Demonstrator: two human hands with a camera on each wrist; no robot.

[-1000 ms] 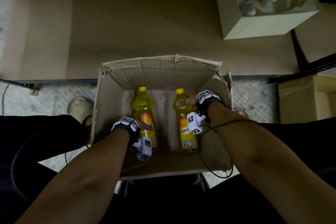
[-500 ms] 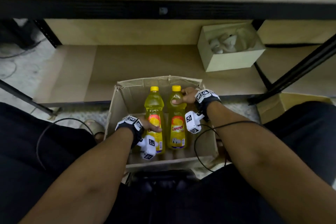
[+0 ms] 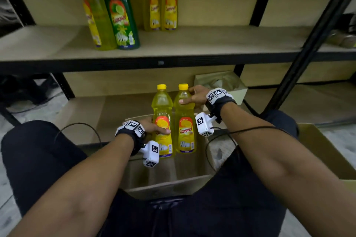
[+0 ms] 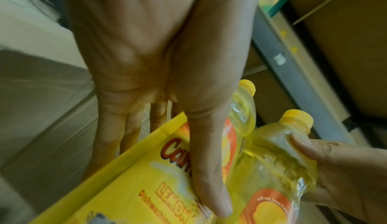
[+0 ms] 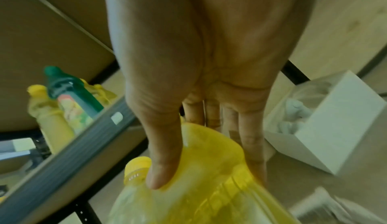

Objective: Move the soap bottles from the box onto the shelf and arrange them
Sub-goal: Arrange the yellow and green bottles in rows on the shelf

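Fingers: left hand (image 3: 154, 128) wraps one yellow bottle (image 3: 162, 121) at its label; right hand (image 3: 194, 96) grips the other bottle (image 3: 185, 121) at its shoulder.
Where: both upright, touching, over the box (image 3: 169, 184), below the shelf (image 3: 212, 44).
Handling: full, likely heavy, slick plastic; waist grip probably safest.

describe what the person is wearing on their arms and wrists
Both forearms are bare, with no sleeves. Each wrist carries a black strap with white blocks printed with black square markers, left band and right band. A white boxy camera module hangs under each wrist. Thin black cables trail from them.
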